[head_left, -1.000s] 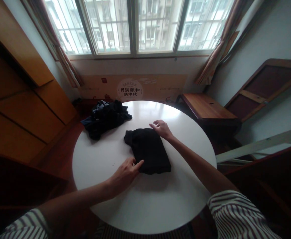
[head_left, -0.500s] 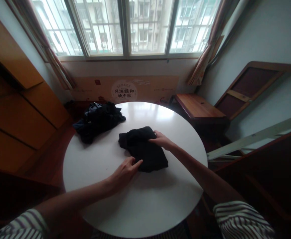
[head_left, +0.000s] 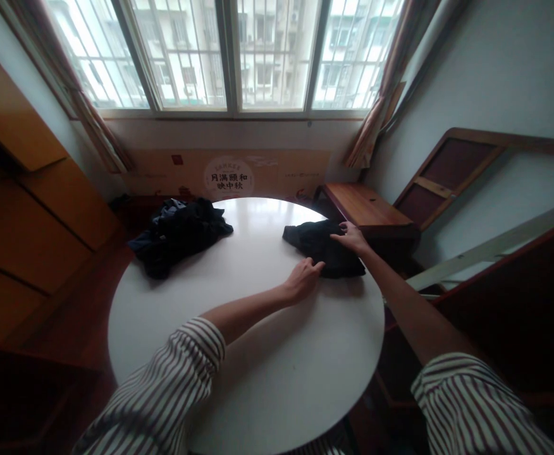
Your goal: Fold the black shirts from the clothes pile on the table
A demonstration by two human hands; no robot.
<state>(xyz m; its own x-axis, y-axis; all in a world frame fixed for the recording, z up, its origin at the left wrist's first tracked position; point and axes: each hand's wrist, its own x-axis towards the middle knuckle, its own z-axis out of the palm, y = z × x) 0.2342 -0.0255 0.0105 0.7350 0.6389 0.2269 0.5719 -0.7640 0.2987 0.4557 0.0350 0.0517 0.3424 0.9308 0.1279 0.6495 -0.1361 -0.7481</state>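
Observation:
A folded black garment (head_left: 317, 243) lies at the right side of the round white table (head_left: 239, 354); its exact kind does not show. My left hand (head_left: 303, 280) grips its near left edge, fingers bent around the cloth. At the far right edge, my right hand (head_left: 351, 238) has thumb and fingers closed on the same garment. Across the table to the left is a crumpled heap of dark clothes (head_left: 177, 234), apart from both hands.
Beyond the table's right rim stands a low wooden bench (head_left: 372, 205), with a wooden-framed panel (head_left: 441, 180) against the wall. A printed cardboard panel (head_left: 267, 177) is under the window. Wooden cabinets (head_left: 44, 215) line the left.
Both hands have moved the folded black garment from the table's middle to its right far side. The heap of clothes stays in place; the camera view has shifted slightly.

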